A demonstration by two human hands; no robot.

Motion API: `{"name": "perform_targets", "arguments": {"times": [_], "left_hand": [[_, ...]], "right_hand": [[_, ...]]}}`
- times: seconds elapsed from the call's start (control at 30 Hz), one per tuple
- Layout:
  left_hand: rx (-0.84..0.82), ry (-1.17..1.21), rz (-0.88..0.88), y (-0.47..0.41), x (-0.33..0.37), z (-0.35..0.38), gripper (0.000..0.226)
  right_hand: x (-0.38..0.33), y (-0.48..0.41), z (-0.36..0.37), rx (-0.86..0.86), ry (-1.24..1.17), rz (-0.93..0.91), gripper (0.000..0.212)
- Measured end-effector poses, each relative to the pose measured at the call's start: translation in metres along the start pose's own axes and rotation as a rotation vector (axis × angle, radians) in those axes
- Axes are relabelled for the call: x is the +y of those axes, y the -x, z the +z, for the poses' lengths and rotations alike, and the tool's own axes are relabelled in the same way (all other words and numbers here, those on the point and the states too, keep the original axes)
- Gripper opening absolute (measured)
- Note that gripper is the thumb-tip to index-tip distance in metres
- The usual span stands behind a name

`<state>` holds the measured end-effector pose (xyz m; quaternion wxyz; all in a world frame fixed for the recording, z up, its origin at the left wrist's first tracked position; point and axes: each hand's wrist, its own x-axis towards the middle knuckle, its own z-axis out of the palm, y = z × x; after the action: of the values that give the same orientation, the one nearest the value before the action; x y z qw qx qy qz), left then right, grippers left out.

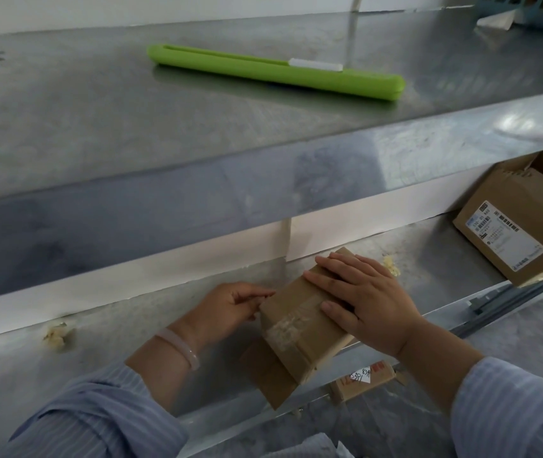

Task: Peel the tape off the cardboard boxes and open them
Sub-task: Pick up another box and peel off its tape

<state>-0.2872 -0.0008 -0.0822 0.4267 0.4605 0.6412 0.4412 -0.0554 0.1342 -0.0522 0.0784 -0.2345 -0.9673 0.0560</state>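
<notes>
A small brown cardboard box (296, 328) sealed with clear tape sits on the lower steel shelf (104, 345), tilted toward me over the shelf's front edge. My right hand (362, 299) lies flat on the box's top, fingers spread, pressing it down. My left hand (230, 309) is at the box's left end, with fingertips pinched at the upper edge where the tape wraps over. Whether tape is between those fingers is unclear. A larger cardboard box (521, 216) with a white shipping label lies on the same shelf at the right.
A green utility knife (276, 72) lies on the upper steel shelf (131, 133). Crumpled tape scraps (57, 335) sit at the shelf's left and behind the small box. Another labelled carton (362, 380) lies below the shelf edge. A blue basket (534, 8) stands at the top right.
</notes>
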Motion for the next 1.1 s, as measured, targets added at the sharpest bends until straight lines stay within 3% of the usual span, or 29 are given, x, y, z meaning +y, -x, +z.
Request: {"name": "perform_targets", "arguments": {"times": [0.33,0.47,0.57,0.7,0.8,0.93,1.1], "left_hand": [[0.07,-0.242,0.195,-0.001,0.002,0.0,0.028],[0.05,-0.457,0.319,0.0,-0.004,0.004,0.009],[0.001,-0.655,0.399,-0.001,0.003,-0.005,0.018],[-0.053,-0.804,0.376,0.003,0.014,-0.016,0.033],[-0.115,-0.78,0.282,0.004,0.031,-0.025,0.018],[-0.136,-0.627,0.098,0.007,0.048,-0.034,0.023],[0.167,-0.448,0.072,0.017,0.032,-0.024,0.015]], "right_hand": [[-0.001,0.001,0.002,0.013,0.014,0.011,0.052],[0.0,0.001,0.003,0.018,0.023,0.011,0.051],[0.001,0.001,0.004,0.019,0.023,0.006,0.05],[0.001,0.0,0.005,0.051,0.017,0.006,0.05],[-0.001,0.0,0.006,0.075,0.01,0.011,0.049],[-0.003,-0.001,0.007,0.1,0.016,0.025,0.049],[-0.012,-0.007,0.01,0.145,0.014,0.075,0.049]]}}
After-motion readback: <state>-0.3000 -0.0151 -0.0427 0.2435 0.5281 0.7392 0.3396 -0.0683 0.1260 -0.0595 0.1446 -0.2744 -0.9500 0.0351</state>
